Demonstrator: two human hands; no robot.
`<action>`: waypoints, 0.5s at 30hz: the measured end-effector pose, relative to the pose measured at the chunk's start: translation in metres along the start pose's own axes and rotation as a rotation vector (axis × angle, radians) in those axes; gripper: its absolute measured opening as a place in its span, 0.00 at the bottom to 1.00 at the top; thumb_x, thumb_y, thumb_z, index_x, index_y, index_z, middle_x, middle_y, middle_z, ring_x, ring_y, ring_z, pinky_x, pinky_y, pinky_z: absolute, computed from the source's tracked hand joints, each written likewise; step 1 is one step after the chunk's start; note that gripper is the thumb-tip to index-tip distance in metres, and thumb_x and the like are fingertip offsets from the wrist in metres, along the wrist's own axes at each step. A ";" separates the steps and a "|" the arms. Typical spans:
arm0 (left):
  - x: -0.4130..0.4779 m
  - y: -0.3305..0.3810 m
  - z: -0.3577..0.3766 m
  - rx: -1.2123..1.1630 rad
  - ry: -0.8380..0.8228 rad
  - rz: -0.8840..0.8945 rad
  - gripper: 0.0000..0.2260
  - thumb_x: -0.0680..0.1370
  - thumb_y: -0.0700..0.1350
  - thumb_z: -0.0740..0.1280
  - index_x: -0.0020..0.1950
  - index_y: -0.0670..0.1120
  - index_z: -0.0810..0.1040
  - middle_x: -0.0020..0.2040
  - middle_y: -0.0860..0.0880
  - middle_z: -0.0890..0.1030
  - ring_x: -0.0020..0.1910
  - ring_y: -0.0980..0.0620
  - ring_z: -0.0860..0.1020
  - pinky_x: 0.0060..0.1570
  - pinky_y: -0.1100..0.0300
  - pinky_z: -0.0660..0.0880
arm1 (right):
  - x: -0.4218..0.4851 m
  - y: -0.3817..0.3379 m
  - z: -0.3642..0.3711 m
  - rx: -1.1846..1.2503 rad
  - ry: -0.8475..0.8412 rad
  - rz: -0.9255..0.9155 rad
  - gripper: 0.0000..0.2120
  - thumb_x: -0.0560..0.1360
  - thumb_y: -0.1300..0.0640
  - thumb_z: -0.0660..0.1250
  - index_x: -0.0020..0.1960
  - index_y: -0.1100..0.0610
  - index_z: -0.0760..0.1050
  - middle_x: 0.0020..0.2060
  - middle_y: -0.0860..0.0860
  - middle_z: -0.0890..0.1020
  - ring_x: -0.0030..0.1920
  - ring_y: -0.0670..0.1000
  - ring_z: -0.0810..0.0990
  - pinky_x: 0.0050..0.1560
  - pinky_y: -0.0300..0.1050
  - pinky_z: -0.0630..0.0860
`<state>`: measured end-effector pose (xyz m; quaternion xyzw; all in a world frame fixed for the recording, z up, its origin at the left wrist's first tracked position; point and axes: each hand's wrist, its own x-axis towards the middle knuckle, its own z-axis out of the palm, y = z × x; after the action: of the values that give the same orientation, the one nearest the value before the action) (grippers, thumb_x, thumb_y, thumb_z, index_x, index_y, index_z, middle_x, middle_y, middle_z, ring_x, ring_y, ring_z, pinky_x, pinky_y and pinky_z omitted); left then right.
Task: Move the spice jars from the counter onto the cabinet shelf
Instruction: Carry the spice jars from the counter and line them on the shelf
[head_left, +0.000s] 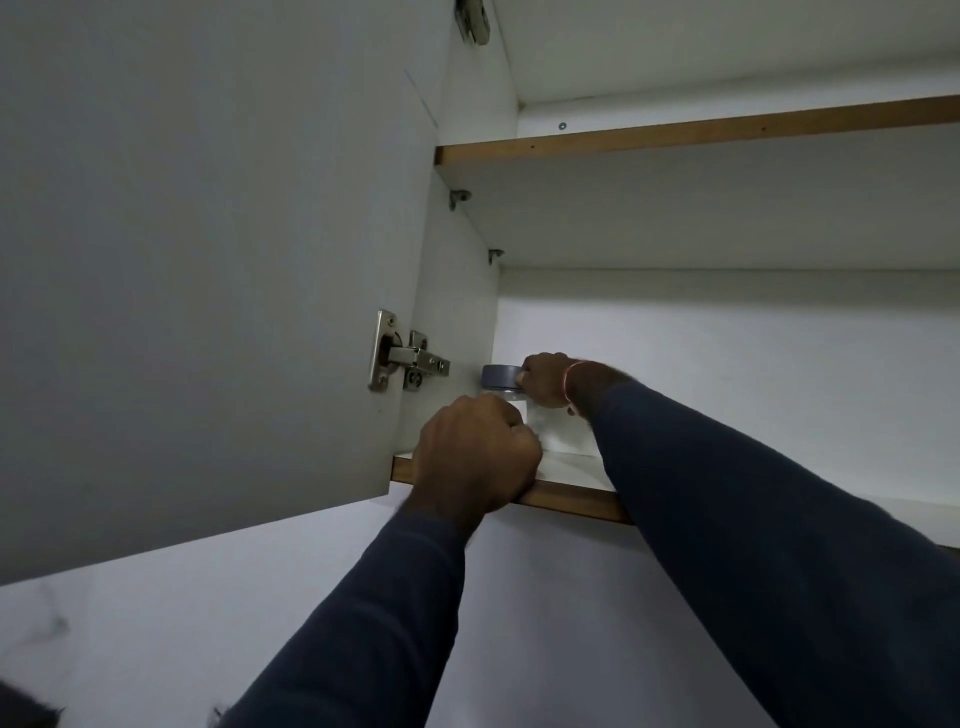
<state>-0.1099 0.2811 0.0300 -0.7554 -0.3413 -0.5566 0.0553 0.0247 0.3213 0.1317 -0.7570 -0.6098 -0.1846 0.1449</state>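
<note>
A clear spice jar (506, 400) with a grey lid and a white label stands at the far left of the lower cabinet shelf (576, 499), close to the side wall. My right hand (545, 382) reaches in from the right and is closed around the jar's lid and upper side. My left hand (475, 457) is a closed fist at the shelf's front edge, in front of the jar's lower part. Whether anything lies inside that fist is hidden. No other jars and no counter are in view.
The open cabinet door (208, 260) hangs at the left on a metal hinge (410, 358). An upper shelf (675, 132) with a wooden edge runs above. The white back wall (753, 353) lies behind the lower shelf, which stretches to the right.
</note>
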 end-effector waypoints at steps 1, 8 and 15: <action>0.001 -0.001 0.001 -0.001 0.002 0.009 0.17 0.66 0.50 0.55 0.39 0.45 0.82 0.37 0.47 0.82 0.37 0.47 0.75 0.35 0.61 0.66 | 0.003 0.000 0.006 0.005 0.007 0.001 0.17 0.81 0.57 0.55 0.68 0.60 0.70 0.65 0.57 0.74 0.63 0.61 0.74 0.52 0.50 0.74; 0.006 -0.006 0.003 0.049 -0.136 -0.001 0.14 0.72 0.49 0.59 0.45 0.47 0.84 0.43 0.48 0.84 0.41 0.48 0.78 0.38 0.60 0.70 | 0.007 0.001 0.012 0.116 0.255 -0.074 0.20 0.77 0.55 0.64 0.68 0.57 0.67 0.64 0.60 0.71 0.61 0.62 0.76 0.62 0.53 0.73; 0.030 0.000 0.008 0.286 -0.866 0.089 0.16 0.83 0.44 0.51 0.64 0.37 0.71 0.65 0.37 0.73 0.62 0.41 0.73 0.65 0.51 0.69 | -0.002 0.002 0.011 -0.012 0.250 -0.271 0.15 0.76 0.65 0.62 0.60 0.60 0.78 0.60 0.57 0.80 0.60 0.58 0.77 0.61 0.46 0.73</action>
<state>-0.0992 0.2978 0.0533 -0.9172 -0.3735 -0.1342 0.0351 0.0274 0.3240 0.1211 -0.6400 -0.6822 -0.2988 0.1888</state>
